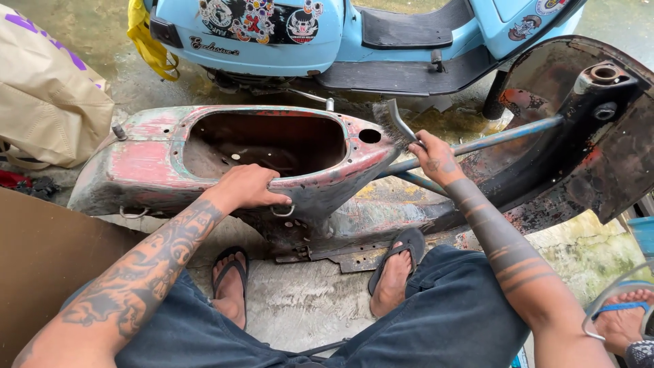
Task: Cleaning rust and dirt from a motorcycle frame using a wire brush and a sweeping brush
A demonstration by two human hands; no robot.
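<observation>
1. We sat over a stripped, rusty scooter frame (204, 160) lying on the wet concrete floor (300, 307), and we judged the work to be scrubbing old red paint off its shell.
2. Our left hand (245, 187) gripped the rim of the frame's open well, fingers curled over the edge to steady it.
3. Our right hand (436, 157) was closed around the handle of a wire brush (394, 123), its bristles touching the frame's narrow front end.
4. The next stroke, we judged, called for firm pressure and a steady frame.
5. Behind stood a light blue scooter (327, 34) with round, colourful stickers (259, 20) on its side panel; a beige bag (48, 95) with purple print lay at the left.
</observation>
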